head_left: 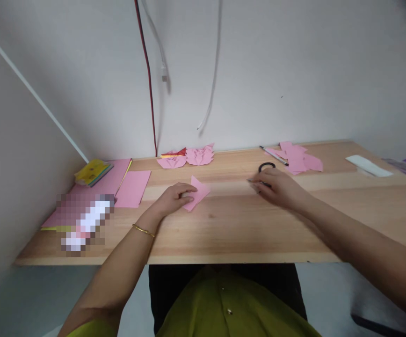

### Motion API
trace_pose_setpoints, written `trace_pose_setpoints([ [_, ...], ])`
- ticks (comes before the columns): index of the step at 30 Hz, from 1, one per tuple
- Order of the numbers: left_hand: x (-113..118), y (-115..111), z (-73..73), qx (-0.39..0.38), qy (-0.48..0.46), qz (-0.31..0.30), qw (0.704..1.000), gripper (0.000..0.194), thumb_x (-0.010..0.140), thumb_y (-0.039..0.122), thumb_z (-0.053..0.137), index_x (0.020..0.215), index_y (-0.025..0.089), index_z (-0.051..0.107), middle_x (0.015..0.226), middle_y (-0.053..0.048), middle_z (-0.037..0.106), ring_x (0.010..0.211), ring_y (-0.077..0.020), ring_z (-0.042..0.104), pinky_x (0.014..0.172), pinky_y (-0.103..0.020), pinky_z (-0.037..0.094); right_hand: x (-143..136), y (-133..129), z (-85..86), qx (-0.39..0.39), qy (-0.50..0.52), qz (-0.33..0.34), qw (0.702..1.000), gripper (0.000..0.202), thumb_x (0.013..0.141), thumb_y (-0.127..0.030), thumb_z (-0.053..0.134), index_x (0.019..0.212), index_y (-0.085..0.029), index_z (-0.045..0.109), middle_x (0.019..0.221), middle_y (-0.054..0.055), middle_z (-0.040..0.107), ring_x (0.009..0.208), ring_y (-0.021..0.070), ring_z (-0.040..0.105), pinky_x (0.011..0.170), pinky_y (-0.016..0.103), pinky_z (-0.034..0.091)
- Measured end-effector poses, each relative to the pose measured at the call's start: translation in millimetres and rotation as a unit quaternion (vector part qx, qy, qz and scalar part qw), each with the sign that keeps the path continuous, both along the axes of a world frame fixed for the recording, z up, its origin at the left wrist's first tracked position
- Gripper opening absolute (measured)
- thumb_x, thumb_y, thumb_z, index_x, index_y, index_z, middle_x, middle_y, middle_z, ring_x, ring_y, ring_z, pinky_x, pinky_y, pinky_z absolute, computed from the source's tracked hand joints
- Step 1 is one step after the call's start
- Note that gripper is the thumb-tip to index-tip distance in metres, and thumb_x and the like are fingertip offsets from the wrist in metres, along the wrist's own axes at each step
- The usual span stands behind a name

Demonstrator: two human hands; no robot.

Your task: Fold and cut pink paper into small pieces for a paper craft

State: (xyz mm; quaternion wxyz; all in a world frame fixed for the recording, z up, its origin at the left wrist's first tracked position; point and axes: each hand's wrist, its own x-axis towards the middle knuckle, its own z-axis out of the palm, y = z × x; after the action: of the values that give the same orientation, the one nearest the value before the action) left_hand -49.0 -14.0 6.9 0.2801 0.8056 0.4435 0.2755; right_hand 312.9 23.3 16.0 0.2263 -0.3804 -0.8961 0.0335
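A small folded piece of pink paper (200,192) lies at the middle of the wooden table, its pointed corners sticking out. My left hand (177,196) holds its left side between thumb and fingers. To the right, my right hand (273,186) is closed around a pair of scissors (266,165). One black handle loop shows above the fingers, and a small metal tip points left. My fingers cover most of the scissors, which are apart from the paper.
Pink paper cutouts (199,155) lie by the wall. A pen (274,155) rests beside pink scraps (296,157). Pink sheets (134,187) and a yellow packet (93,172) are at left, near a pixelated object (90,224). A white strip (368,165) lies right. Cables (148,79) hang behind.
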Motion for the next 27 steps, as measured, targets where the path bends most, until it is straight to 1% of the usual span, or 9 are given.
trace_pose_setpoints([
  [2,3,-1,0.8,0.011,-0.019,0.009,1.000,0.030,0.084,0.031,0.056,0.111,0.020,0.063,0.116,-0.010,0.063,0.107,-0.0199,0.057,0.095,-0.037,0.044,-29,2,3.0,-0.007,0.008,0.054,0.998,0.026,0.091,-0.027,0.043,0.093,-0.016,0.066,0.090,0.012,0.066,0.088,0.0228,0.058,0.078,0.036,0.046],
  [5,5,-2,1.9,0.034,-0.018,0.028,0.999,0.031,0.088,0.032,0.049,0.114,0.020,0.061,0.121,-0.010,0.061,0.113,-0.0203,0.054,0.100,-0.038,0.041,-75,10,3.8,-0.027,-0.001,0.092,0.995,0.026,0.091,-0.028,0.044,0.099,-0.016,0.065,0.096,0.012,0.065,0.093,0.0229,0.057,0.083,0.037,0.044],
  [9,4,-3,0.3,0.037,0.019,0.064,0.997,0.033,0.091,0.030,0.043,0.117,0.019,0.059,0.118,-0.009,0.062,0.110,-0.0200,0.055,0.098,-0.038,0.042,-125,19,1.6,-0.069,-0.027,0.120,0.990,0.032,0.089,-0.029,0.048,0.116,-0.016,0.059,0.110,0.013,0.061,0.099,0.0237,0.055,0.085,0.037,0.043],
  [11,5,-3,-1.0,0.040,0.038,0.071,0.996,0.034,0.091,0.028,0.042,0.120,0.018,0.057,0.118,-0.009,0.062,0.110,-0.0201,0.055,0.097,-0.037,0.043,-141,21,0.5,-0.082,-0.060,0.121,0.987,0.033,0.087,-0.028,0.051,0.116,-0.016,0.060,0.108,0.013,0.061,0.098,0.0242,0.054,0.084,0.036,0.042],
  [15,7,-3,-3.8,0.059,0.068,0.071,0.993,0.035,0.090,0.023,0.041,0.121,0.016,0.055,0.116,-0.010,0.063,0.108,-0.0215,0.054,0.096,-0.039,0.043,-154,23,-3.3,-0.096,-0.081,0.119,0.985,0.025,0.086,-0.027,0.052,0.104,-0.017,0.066,0.101,0.012,0.061,0.095,0.0228,0.054,0.082,0.034,0.040],
  [19,10,-2,-7.1,0.070,0.071,0.075,0.992,0.035,0.089,0.019,0.040,0.120,0.015,0.055,0.115,-0.010,0.063,0.106,-0.0212,0.054,0.095,-0.038,0.043,-154,23,-7.4,-0.112,-0.056,0.122,0.985,0.019,0.088,-0.026,0.050,0.091,-0.016,0.066,0.093,0.009,0.062,0.090,0.0201,0.054,0.081,0.031,0.040],
  [21,10,-2,-7.8,0.073,0.070,0.079,0.992,0.035,0.088,0.018,0.041,0.120,0.014,0.055,0.115,-0.011,0.063,0.105,-0.0213,0.054,0.095,-0.038,0.043,-153,22,-7.8,-0.116,-0.051,0.120,0.985,0.018,0.087,-0.024,0.050,0.089,-0.016,0.066,0.092,0.009,0.062,0.088,0.0197,0.055,0.080,0.031,0.040],
  [23,11,-2,-7.2,0.077,0.070,0.077,0.992,0.036,0.088,0.016,0.041,0.120,0.014,0.055,0.115,-0.010,0.063,0.105,-0.0212,0.055,0.095,-0.038,0.043,-153,21,-6.7,-0.113,-0.050,0.126,0.984,0.018,0.086,-0.022,0.051,0.094,-0.015,0.065,0.097,0.010,0.062,0.091,0.0203,0.054,0.082,0.032,0.040],
  [27,11,-4,-4.3,0.084,0.070,0.067,0.992,0.037,0.088,0.016,0.041,0.122,0.015,0.053,0.119,-0.010,0.063,0.109,-0.0214,0.055,0.096,-0.039,0.042,-157,22,-1.6,-0.108,-0.076,0.148,0.980,0.031,0.084,-0.019,0.053,0.113,-0.016,0.060,0.109,0.012,0.059,0.100,0.0220,0.052,0.087,0.034,0.040],
])
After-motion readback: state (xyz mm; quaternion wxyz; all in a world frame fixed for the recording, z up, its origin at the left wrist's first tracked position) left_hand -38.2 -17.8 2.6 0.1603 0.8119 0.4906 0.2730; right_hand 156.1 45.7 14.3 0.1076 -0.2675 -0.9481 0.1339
